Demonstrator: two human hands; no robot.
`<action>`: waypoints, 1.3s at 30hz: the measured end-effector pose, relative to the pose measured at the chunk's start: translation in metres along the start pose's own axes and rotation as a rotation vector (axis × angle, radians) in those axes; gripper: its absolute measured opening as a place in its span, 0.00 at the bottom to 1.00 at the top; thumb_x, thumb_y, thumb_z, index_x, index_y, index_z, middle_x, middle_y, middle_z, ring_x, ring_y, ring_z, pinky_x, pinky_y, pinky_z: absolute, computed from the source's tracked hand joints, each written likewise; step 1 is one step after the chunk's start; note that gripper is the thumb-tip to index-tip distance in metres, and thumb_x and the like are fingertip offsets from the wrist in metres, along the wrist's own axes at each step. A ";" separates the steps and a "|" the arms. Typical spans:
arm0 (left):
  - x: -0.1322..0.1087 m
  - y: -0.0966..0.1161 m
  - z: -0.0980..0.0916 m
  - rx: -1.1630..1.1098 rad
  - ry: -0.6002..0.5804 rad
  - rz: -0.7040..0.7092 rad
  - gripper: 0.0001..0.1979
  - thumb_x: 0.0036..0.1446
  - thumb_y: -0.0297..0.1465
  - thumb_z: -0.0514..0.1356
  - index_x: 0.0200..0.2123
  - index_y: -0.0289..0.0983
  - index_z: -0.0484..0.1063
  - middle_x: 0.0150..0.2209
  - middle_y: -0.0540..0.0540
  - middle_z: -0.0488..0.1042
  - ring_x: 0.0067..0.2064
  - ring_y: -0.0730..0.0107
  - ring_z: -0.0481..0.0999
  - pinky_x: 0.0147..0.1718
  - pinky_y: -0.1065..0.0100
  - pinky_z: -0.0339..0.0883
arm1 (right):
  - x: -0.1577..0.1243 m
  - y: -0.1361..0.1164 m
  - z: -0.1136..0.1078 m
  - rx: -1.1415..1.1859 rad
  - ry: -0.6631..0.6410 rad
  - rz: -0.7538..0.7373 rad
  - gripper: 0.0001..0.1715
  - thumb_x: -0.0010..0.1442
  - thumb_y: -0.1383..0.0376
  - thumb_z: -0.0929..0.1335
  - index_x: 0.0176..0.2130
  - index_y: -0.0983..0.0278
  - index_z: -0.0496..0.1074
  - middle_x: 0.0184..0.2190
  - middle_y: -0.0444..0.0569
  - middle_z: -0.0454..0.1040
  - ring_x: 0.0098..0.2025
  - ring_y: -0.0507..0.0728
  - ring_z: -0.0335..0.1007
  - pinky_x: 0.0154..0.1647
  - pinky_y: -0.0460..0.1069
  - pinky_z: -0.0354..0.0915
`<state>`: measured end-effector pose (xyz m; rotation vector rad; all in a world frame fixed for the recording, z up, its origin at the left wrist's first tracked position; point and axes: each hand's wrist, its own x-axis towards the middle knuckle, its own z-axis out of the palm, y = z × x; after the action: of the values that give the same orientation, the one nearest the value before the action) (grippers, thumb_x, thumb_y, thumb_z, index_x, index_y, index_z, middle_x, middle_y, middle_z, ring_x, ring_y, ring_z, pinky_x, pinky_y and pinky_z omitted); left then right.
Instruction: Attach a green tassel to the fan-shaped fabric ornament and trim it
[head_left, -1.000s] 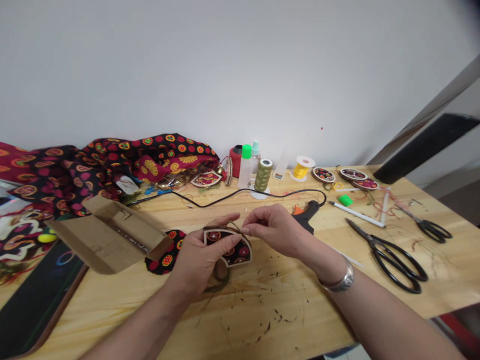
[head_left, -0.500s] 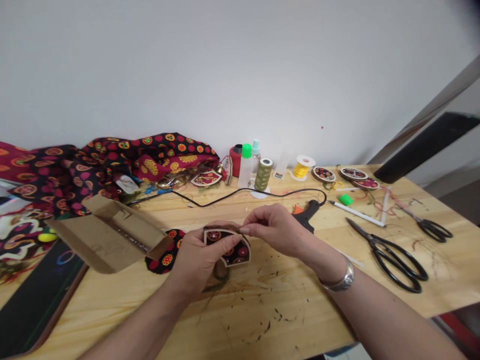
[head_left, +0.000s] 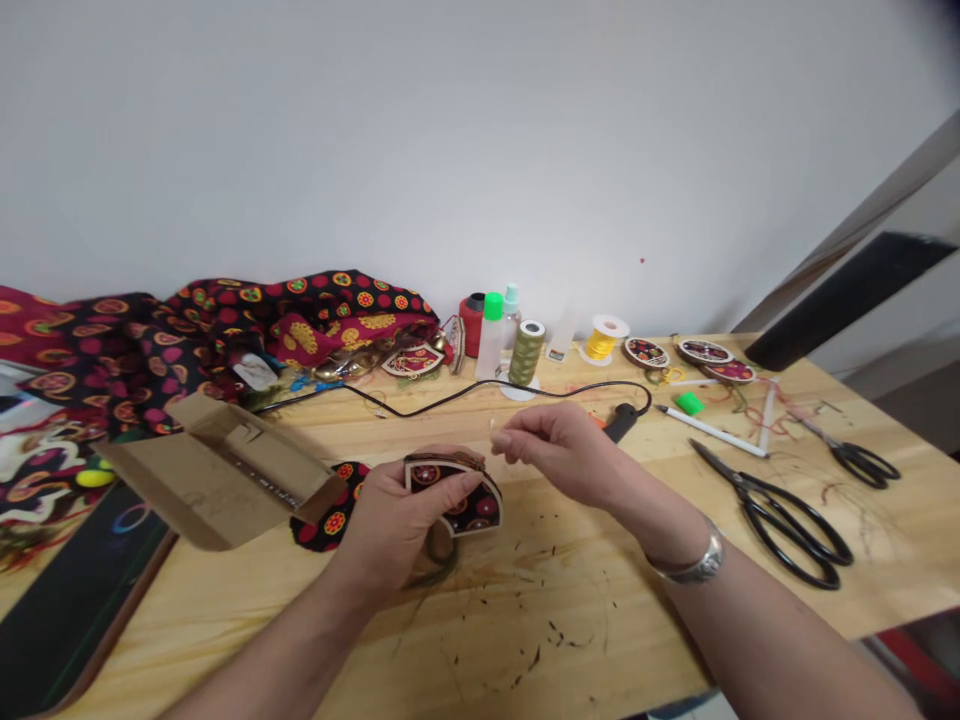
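My left hand (head_left: pixel 386 525) grips a small fan-shaped piece (head_left: pixel 478 512) covered in dark patterned fabric, with a pale edge and brown cord along its curved top. The thumb lies across its front. Just to the right, apart from the piece, my right hand (head_left: pixel 566 452) has thumb and fingers pinched together; a tiny pale bit shows at the fingertips, too small to name. Dark green cord (head_left: pixel 442 560) hangs or lies below the piece. Behind my right wrist is a black glue gun (head_left: pixel 621 422), partly hidden.
An open cardboard box (head_left: pixel 217 485) and a round patterned fabric (head_left: pixel 349 500) lie left. Large black scissors (head_left: pixel 787 520), smaller scissors (head_left: pixel 862 462) and a white pen (head_left: pixel 716 430) lie right. Thread spools (head_left: pixel 528 355), bottles (head_left: pixel 490 345) and a black cable (head_left: pixel 450 398) are behind.
My right hand has moved off the top edge of the fan-shaped piece, slightly to the right, still pinched. The left hand keeps its hold almost unmoved.
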<state>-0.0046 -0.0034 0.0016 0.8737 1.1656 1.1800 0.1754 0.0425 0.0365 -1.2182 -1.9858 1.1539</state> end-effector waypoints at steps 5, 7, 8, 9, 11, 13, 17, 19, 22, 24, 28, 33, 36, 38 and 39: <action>-0.001 0.000 0.000 0.006 0.019 -0.032 0.09 0.40 0.31 0.70 0.30 0.38 0.80 0.26 0.50 0.79 0.27 0.74 0.76 0.28 0.76 0.71 | -0.008 -0.013 -0.035 -0.254 0.204 0.003 0.18 0.60 0.58 0.63 0.24 0.65 0.70 0.16 0.40 0.59 0.20 0.48 0.52 0.21 0.45 0.51; -0.002 0.000 0.001 -0.011 0.022 -0.053 0.10 0.39 0.31 0.71 0.29 0.37 0.79 0.26 0.50 0.79 0.26 0.73 0.76 0.27 0.75 0.72 | -0.015 -0.012 -0.051 -0.436 0.233 -0.014 0.16 0.60 0.61 0.63 0.25 0.65 0.71 0.19 0.42 0.65 0.22 0.49 0.58 0.23 0.46 0.54; -0.002 -0.001 0.001 -0.023 0.023 -0.064 0.10 0.39 0.31 0.71 0.30 0.37 0.79 0.26 0.49 0.79 0.26 0.72 0.76 0.27 0.74 0.72 | -0.019 -0.009 -0.058 -0.535 0.219 -0.030 0.14 0.60 0.63 0.63 0.26 0.65 0.72 0.21 0.44 0.69 0.24 0.51 0.61 0.26 0.46 0.56; -0.002 0.000 0.001 -0.035 0.023 -0.073 0.11 0.39 0.31 0.71 0.30 0.37 0.79 0.26 0.49 0.79 0.25 0.72 0.76 0.26 0.74 0.72 | -0.023 -0.005 -0.065 -0.632 0.187 -0.046 0.12 0.59 0.66 0.63 0.28 0.64 0.73 0.25 0.46 0.72 0.27 0.52 0.64 0.29 0.47 0.59; -0.002 0.000 0.002 -0.066 0.026 -0.090 0.11 0.38 0.30 0.71 0.29 0.36 0.79 0.25 0.49 0.79 0.25 0.71 0.77 0.24 0.73 0.73 | -0.032 0.009 -0.074 -0.792 0.078 -0.090 0.12 0.57 0.72 0.62 0.33 0.63 0.74 0.32 0.48 0.75 0.35 0.55 0.68 0.35 0.49 0.62; -0.002 0.001 0.004 -0.102 0.022 -0.104 0.11 0.38 0.30 0.71 0.29 0.36 0.79 0.23 0.49 0.78 0.23 0.70 0.76 0.23 0.72 0.72 | -0.039 0.024 -0.079 -0.897 0.007 -0.142 0.18 0.55 0.77 0.60 0.40 0.63 0.73 0.40 0.51 0.74 0.44 0.58 0.67 0.42 0.51 0.63; -0.001 0.002 0.005 -0.168 0.026 -0.113 0.11 0.38 0.29 0.71 0.29 0.35 0.79 0.23 0.48 0.78 0.22 0.69 0.76 0.23 0.69 0.73 | -0.045 0.044 -0.079 -1.010 -0.070 -0.192 0.23 0.57 0.79 0.57 0.48 0.66 0.69 0.46 0.56 0.71 0.50 0.61 0.63 0.48 0.56 0.63; -0.001 0.003 0.005 -0.189 0.032 -0.116 0.11 0.38 0.29 0.71 0.30 0.34 0.79 0.23 0.47 0.78 0.23 0.68 0.76 0.23 0.67 0.74 | -0.043 0.047 -0.077 -1.018 -0.116 -0.226 0.22 0.59 0.77 0.57 0.50 0.66 0.68 0.46 0.57 0.70 0.51 0.61 0.63 0.50 0.57 0.62; 0.001 0.004 0.005 -0.204 0.033 -0.107 0.12 0.39 0.28 0.70 0.30 0.32 0.78 0.23 0.46 0.78 0.23 0.68 0.76 0.24 0.67 0.74 | -0.037 0.046 -0.075 -1.005 -0.119 -0.273 0.22 0.60 0.77 0.58 0.50 0.63 0.67 0.47 0.55 0.69 0.52 0.60 0.62 0.51 0.57 0.62; 0.002 0.004 0.005 -0.207 0.038 -0.107 0.12 0.38 0.29 0.70 0.30 0.32 0.78 0.23 0.46 0.78 0.23 0.68 0.76 0.24 0.66 0.74 | -0.034 0.047 -0.075 -0.999 -0.117 -0.290 0.22 0.60 0.77 0.58 0.50 0.62 0.68 0.48 0.55 0.68 0.53 0.60 0.61 0.52 0.57 0.62; 0.002 0.004 0.006 -0.220 0.041 -0.116 0.12 0.39 0.28 0.70 0.31 0.32 0.78 0.23 0.45 0.78 0.23 0.68 0.76 0.24 0.67 0.73 | -0.033 0.051 -0.077 -0.957 -0.131 -0.302 0.19 0.61 0.75 0.59 0.48 0.62 0.68 0.46 0.53 0.69 0.50 0.59 0.65 0.51 0.56 0.65; 0.000 0.006 0.006 -0.241 0.047 -0.125 0.11 0.38 0.28 0.70 0.29 0.32 0.78 0.22 0.46 0.78 0.22 0.68 0.76 0.24 0.67 0.73 | -0.038 0.047 -0.084 -0.808 -0.029 -0.406 0.25 0.58 0.76 0.60 0.54 0.63 0.62 0.54 0.56 0.63 0.56 0.60 0.61 0.55 0.57 0.62; -0.001 0.009 0.007 -0.254 0.058 -0.141 0.12 0.35 0.27 0.71 0.27 0.31 0.78 0.21 0.46 0.78 0.22 0.67 0.76 0.23 0.66 0.73 | -0.037 0.040 -0.081 -0.560 0.080 -0.431 0.25 0.56 0.74 0.63 0.53 0.62 0.62 0.53 0.56 0.64 0.54 0.61 0.62 0.52 0.56 0.64; -0.001 0.010 0.007 -0.264 0.070 -0.151 0.12 0.35 0.27 0.71 0.27 0.32 0.78 0.21 0.47 0.77 0.21 0.67 0.75 0.22 0.65 0.73 | -0.034 0.039 -0.075 -0.338 0.124 -0.381 0.22 0.56 0.71 0.65 0.51 0.62 0.64 0.49 0.56 0.67 0.49 0.60 0.66 0.48 0.55 0.67; 0.000 0.010 0.007 -0.266 0.068 -0.152 0.12 0.35 0.28 0.71 0.27 0.32 0.78 0.21 0.47 0.77 0.21 0.67 0.75 0.22 0.64 0.73 | -0.033 0.039 -0.071 -0.230 0.140 -0.344 0.21 0.56 0.70 0.66 0.50 0.62 0.64 0.48 0.55 0.68 0.47 0.59 0.67 0.46 0.54 0.68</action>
<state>-0.0001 -0.0012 0.0127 0.5388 1.0794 1.2137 0.2627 0.0492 0.0369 -0.9804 -2.1553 0.6703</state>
